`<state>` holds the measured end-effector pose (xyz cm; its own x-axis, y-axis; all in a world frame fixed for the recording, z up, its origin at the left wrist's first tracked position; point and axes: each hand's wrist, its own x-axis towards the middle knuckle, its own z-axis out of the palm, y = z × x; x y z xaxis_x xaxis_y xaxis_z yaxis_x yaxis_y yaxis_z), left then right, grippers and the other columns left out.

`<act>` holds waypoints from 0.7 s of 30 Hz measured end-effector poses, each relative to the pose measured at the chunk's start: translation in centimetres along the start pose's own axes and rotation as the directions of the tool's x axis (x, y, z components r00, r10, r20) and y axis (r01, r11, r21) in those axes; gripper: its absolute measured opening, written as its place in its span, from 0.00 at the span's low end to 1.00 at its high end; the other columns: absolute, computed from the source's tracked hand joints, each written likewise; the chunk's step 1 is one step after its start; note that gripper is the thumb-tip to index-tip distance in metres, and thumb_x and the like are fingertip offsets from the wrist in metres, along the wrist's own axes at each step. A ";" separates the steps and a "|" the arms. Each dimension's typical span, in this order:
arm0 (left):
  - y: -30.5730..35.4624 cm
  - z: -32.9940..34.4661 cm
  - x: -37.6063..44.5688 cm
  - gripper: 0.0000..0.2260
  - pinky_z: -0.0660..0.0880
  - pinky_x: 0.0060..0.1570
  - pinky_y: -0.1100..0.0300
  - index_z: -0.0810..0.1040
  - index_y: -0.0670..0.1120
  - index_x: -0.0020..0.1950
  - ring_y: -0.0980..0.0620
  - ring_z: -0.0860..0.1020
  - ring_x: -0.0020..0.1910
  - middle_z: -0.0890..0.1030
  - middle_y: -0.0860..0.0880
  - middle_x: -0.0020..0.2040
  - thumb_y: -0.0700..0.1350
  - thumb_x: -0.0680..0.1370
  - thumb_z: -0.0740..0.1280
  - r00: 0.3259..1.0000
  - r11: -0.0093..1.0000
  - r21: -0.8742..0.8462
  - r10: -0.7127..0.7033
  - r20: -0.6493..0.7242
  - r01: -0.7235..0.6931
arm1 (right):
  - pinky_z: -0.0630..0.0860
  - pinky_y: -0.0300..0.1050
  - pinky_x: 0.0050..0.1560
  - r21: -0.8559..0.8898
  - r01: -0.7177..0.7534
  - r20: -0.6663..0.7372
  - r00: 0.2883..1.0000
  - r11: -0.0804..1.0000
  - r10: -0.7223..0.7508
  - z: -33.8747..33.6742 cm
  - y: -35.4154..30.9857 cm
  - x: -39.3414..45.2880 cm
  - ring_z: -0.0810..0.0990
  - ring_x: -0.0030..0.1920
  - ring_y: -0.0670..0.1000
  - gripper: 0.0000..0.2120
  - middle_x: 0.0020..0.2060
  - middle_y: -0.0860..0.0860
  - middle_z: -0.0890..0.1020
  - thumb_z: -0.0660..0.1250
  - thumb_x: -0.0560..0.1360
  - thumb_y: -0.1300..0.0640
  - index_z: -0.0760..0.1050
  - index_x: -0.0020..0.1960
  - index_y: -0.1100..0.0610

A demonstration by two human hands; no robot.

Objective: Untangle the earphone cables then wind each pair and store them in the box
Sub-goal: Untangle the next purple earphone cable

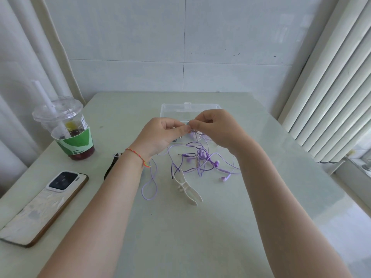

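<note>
A tangle of purple earphone cables lies on the pale table, with earbuds at its right side and a long loop trailing toward me on the left. My left hand and my right hand meet above the tangle, fingertips pinched together on a raised part of the cable. A clear plastic box stands open just behind my hands, partly hidden by them. A white cable winder lies flat in front of the tangle.
A plastic cup with a green sleeve and straw stands at the left. A phone lies face down near the left edge. A dark object lies beside my left wrist. A radiator is at the right.
</note>
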<state>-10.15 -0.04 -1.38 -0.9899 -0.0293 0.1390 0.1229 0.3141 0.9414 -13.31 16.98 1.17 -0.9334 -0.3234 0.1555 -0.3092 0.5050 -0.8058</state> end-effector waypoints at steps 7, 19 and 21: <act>-0.5 0.3 0.6 0.01 0.68 0.32 0.70 0.84 0.48 0.42 0.57 0.73 0.30 0.80 0.45 0.32 0.44 0.74 0.73 0.955 0.980 0.159 0.161 -0.251 -0.124 | 0.60 0.34 0.25 -0.033 -0.094 0.129 0.987 0.995 0.097 -0.4 0.0 -0.2 0.62 0.22 0.42 0.09 0.22 0.41 0.65 0.68 0.74 0.54 0.75 0.39 0.58; -0.7 -0.8 0.8 0.07 0.63 0.27 0.69 0.82 0.46 0.42 0.63 0.68 0.23 0.72 0.59 0.23 0.46 0.78 0.68 0.951 0.997 0.063 0.058 -0.302 -0.041 | 0.78 0.47 0.41 0.291 -0.051 -0.250 0.960 0.955 0.127 -1.1 1.2 1.0 0.80 0.30 0.50 0.05 0.30 0.50 0.81 0.62 0.78 0.60 0.74 0.45 0.58; -0.7 -0.8 0.6 0.10 0.58 0.25 0.63 0.80 0.45 0.41 0.59 0.61 0.21 0.64 0.58 0.21 0.47 0.80 0.66 0.983 1.000 -0.024 0.005 -0.186 -0.010 | 0.75 0.39 0.36 0.228 -0.077 -0.250 0.959 0.971 0.135 -1.0 1.4 1.1 0.79 0.32 0.49 0.07 0.32 0.50 0.81 0.61 0.77 0.62 0.76 0.43 0.57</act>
<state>-10.79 -0.98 -1.68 -0.9587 -0.2036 0.1985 0.1342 0.2915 0.9471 -14.98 18.13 0.82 -0.9822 -0.0420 0.1830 -0.1865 0.3326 -0.9244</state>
